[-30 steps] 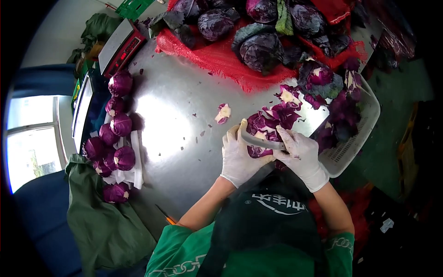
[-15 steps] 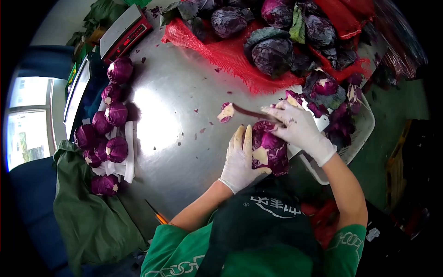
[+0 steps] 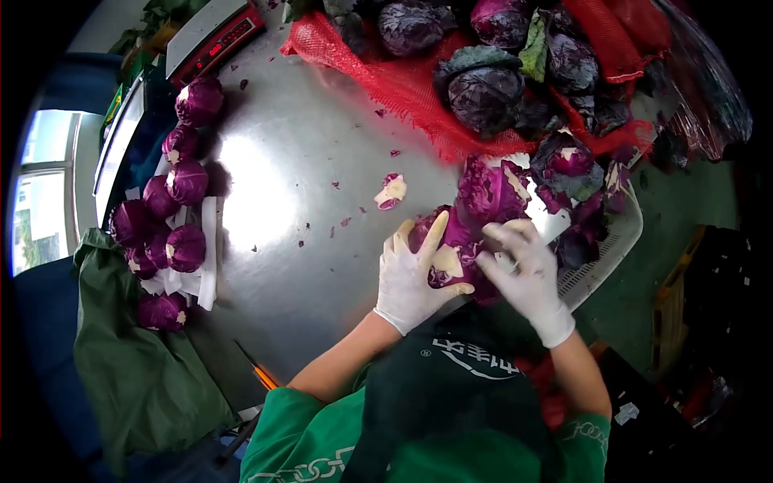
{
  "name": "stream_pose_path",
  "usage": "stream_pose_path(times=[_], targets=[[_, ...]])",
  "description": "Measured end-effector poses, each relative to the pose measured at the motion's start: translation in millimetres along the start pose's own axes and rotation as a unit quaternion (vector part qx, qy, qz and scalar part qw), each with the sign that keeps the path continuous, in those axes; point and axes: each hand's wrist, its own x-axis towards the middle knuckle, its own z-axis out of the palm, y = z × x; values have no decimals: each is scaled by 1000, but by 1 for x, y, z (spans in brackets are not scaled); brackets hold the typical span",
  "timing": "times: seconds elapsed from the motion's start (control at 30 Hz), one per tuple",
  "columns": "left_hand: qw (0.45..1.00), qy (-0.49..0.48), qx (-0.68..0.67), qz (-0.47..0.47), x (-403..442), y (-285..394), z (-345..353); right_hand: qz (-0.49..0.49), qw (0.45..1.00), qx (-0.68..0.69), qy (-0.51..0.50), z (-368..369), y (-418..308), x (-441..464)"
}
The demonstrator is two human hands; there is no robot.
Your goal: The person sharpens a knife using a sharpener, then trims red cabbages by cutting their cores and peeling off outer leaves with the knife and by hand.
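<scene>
At the far left of the frame a bright window stands above a draped dark green cloth. Just right of these, a cluster of peeled red cabbages runs down the left edge of the metal table, a few resting on white cloth. A red-fronted scale sits at upper left; a thin tool with an orange handle lies at lower left. A pale-centred cut piece lies mid-frame. Below it, the person's gloved left hand grips a partly trimmed cabbage at the centre, thumb and fingers spread around it. Purple leaves are heaped just above. The gloved right hand, blurred, curls its fingers at the cabbage's right side; I cannot tell whether it holds anything. Dark unpeeled cabbages crowd red mesh across the upper centre and right. At right, more leaves fill part of a white basket.
</scene>
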Motion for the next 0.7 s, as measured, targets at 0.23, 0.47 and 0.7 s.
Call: stream_pose_path(times=[0.23,0.47,0.7], targets=[[1000,-18,21,5,6,0,-3,-22,999,-30,-21,2,-2,4],[998,-10,62,6,2,9,1,14,999,-38,32,28,10,-1],[995,9,96,13,-1,18,7,66,990,-91,90,31,-21,-20]])
